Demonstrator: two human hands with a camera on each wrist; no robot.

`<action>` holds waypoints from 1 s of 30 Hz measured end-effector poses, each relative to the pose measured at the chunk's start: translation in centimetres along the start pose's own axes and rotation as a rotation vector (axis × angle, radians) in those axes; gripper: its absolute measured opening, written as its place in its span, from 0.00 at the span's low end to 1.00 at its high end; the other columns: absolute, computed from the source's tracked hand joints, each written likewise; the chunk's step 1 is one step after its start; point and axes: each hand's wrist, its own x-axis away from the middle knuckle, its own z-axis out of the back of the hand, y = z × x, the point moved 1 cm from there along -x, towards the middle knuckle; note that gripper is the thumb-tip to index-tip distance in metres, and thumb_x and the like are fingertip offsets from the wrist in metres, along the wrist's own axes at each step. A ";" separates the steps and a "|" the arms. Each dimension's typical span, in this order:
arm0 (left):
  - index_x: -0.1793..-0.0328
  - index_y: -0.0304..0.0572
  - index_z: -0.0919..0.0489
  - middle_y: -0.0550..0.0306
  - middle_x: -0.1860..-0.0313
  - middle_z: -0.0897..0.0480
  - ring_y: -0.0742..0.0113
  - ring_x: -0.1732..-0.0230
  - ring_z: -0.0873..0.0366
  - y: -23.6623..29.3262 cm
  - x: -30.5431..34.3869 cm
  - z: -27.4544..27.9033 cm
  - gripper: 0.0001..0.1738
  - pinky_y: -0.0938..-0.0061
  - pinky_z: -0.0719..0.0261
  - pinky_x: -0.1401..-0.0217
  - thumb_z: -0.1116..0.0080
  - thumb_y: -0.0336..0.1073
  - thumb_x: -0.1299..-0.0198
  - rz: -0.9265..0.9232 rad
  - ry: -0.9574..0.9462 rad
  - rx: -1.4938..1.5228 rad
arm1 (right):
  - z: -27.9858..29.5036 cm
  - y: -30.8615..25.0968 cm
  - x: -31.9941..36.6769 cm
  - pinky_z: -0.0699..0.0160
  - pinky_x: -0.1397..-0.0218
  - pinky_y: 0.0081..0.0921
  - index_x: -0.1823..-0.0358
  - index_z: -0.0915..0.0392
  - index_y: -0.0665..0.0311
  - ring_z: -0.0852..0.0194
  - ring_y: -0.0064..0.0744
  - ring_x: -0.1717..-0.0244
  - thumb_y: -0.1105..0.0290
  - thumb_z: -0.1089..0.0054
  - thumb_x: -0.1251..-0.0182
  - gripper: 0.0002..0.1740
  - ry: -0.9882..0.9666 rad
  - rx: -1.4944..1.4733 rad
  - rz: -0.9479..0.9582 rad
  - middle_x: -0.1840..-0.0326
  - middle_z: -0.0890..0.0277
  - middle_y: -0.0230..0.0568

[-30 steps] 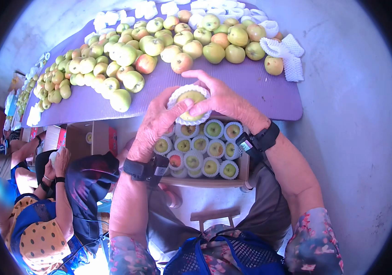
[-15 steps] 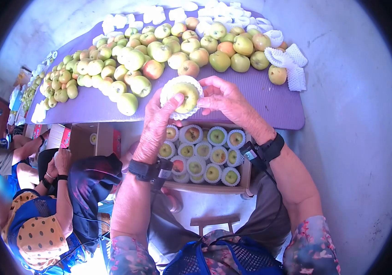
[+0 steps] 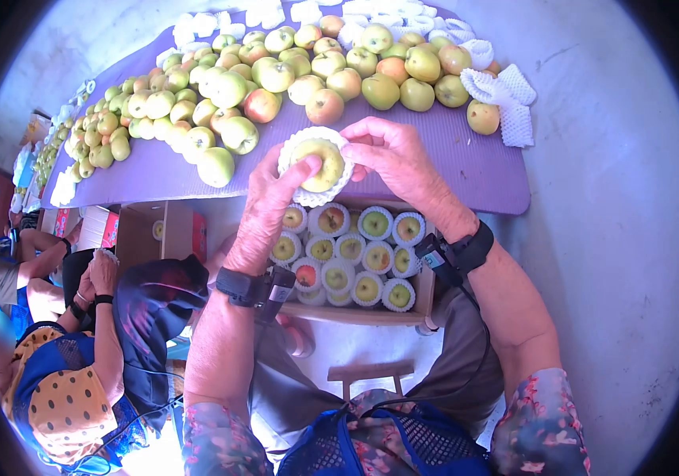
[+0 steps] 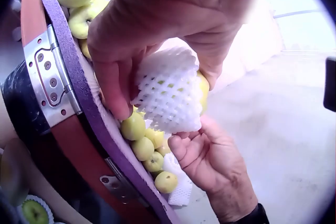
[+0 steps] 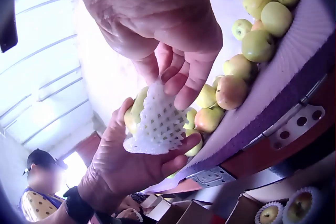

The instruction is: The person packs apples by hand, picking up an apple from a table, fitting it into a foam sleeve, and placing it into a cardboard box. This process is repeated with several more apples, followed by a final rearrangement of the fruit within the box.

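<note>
My left hand point(image 3: 269, 189) grips a yellow-green apple point(image 3: 320, 163) wrapped in a white foam net point(image 3: 296, 147), its thumb lying across the fruit's face. On the other side my right hand point(image 3: 393, 155) pinches the edge of the net between thumb and fingers, as the right wrist view shows. In the left wrist view the foam net point(image 4: 169, 90) covers most of the apple, with a yellow part point(image 4: 203, 91) bare at one end. Both hands are raised in front of the table edge, over a cardboard box point(image 3: 387, 316) of net-wrapped apples.
A purple-matted table point(image 3: 450, 170) carries a large heap of loose apples point(image 3: 228, 89). White foam nets point(image 3: 515, 107) lie at its right end and along the back. To the left sits another person point(image 3: 69, 397), beside a second cardboard box point(image 3: 139, 238). A small stool point(image 3: 371, 371) stands between my legs.
One second ago both thumbs pressed on the apple. My right hand then came away to the right, and now its fingers pinch the net's edge. The left hand keeps its grip.
</note>
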 end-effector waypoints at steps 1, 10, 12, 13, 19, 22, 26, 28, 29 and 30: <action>0.35 0.33 0.28 0.55 0.47 0.20 0.68 0.45 0.24 -0.1 0.0 0.0 0.33 0.70 0.27 0.39 0.34 0.47 0.41 -0.011 0.007 -0.025 | -0.2 -0.3 0.1 0.18 0.67 0.20 0.54 0.20 0.76 0.22 0.21 0.73 0.73 0.36 0.36 0.13 0.009 0.000 -0.008 0.69 0.18 0.40; 0.42 0.35 0.24 0.58 0.55 0.18 0.73 0.59 0.21 1.0 0.8 -0.3 0.31 0.79 0.21 0.62 0.34 0.52 0.43 0.011 -0.001 -0.046 | 0.0 -0.6 0.3 0.18 0.68 0.19 0.50 0.21 0.71 0.21 0.20 0.72 0.66 0.31 0.37 0.19 -0.034 0.040 -0.024 0.68 0.19 0.39; 0.38 0.36 0.26 0.57 0.54 0.18 0.71 0.56 0.21 1.1 1.0 -0.1 0.33 0.76 0.20 0.62 0.36 0.54 0.42 0.011 -0.057 -0.060 | 0.9 -1.2 0.4 0.17 0.60 0.22 0.46 0.21 0.66 0.19 0.24 0.64 0.62 0.26 0.42 0.25 -0.046 0.222 0.009 0.60 0.17 0.39; 0.37 0.37 0.27 0.56 0.53 0.19 0.71 0.55 0.20 1.2 1.0 0.0 0.34 0.75 0.20 0.62 0.36 0.54 0.41 0.012 -0.085 -0.066 | 0.9 -1.5 0.6 0.20 0.53 0.24 0.43 0.23 0.65 0.21 0.25 0.57 0.63 0.26 0.43 0.28 -0.052 0.284 0.113 0.55 0.20 0.40; 0.35 0.31 0.29 0.52 0.46 0.21 0.65 0.45 0.23 0.6 1.2 -0.2 0.40 0.71 0.26 0.40 0.31 0.53 0.48 0.033 0.004 -0.061 | -1.5 -2.4 1.8 0.43 0.24 0.35 0.26 0.39 0.61 0.40 0.40 0.27 0.67 0.19 0.58 0.54 -0.254 0.533 0.565 0.28 0.37 0.44; 0.34 0.31 0.29 0.51 0.45 0.22 0.64 0.43 0.24 1.2 1.9 -1.0 0.41 0.70 0.27 0.39 0.30 0.52 0.48 0.045 -0.079 -0.007 | -2.3 -1.4 1.8 0.36 0.30 0.39 0.27 0.41 0.60 0.34 0.50 0.36 0.67 0.19 0.63 0.56 -0.245 0.608 0.621 0.38 0.31 0.48; 0.35 0.32 0.28 0.52 0.45 0.21 0.65 0.44 0.24 0.2 1.5 -1.0 0.40 0.71 0.28 0.39 0.31 0.53 0.46 0.025 -0.062 -0.019 | -2.4 -1.3 1.9 0.37 0.27 0.39 0.27 0.39 0.59 0.37 0.49 0.31 0.69 0.19 0.60 0.54 -0.213 0.624 0.538 0.34 0.33 0.48; 0.36 0.32 0.28 0.52 0.45 0.21 0.66 0.44 0.24 0.5 1.6 -1.3 0.39 0.70 0.28 0.39 0.32 0.54 0.45 0.018 -0.055 0.037 | -2.5 -1.3 1.7 0.35 0.29 0.38 0.28 0.38 0.59 0.34 0.48 0.33 0.69 0.20 0.58 0.52 -0.168 0.615 0.593 0.35 0.32 0.48; 0.36 0.32 0.27 0.52 0.45 0.21 0.66 0.44 0.24 0.5 1.6 -1.4 0.39 0.69 0.28 0.39 0.32 0.54 0.45 0.014 -0.051 0.065 | -2.6 -1.2 1.6 0.33 0.30 0.38 0.28 0.38 0.59 0.33 0.48 0.33 0.69 0.20 0.58 0.51 -0.146 0.611 0.621 0.35 0.32 0.47; 0.36 0.31 0.27 0.52 0.45 0.21 0.66 0.44 0.24 0.4 1.4 -1.2 0.38 0.69 0.27 0.40 0.33 0.54 0.44 0.013 -0.057 0.054 | -2.6 -1.1 1.5 0.32 0.31 0.37 0.28 0.37 0.59 0.32 0.48 0.34 0.68 0.20 0.58 0.51 -0.138 0.607 0.627 0.35 0.31 0.47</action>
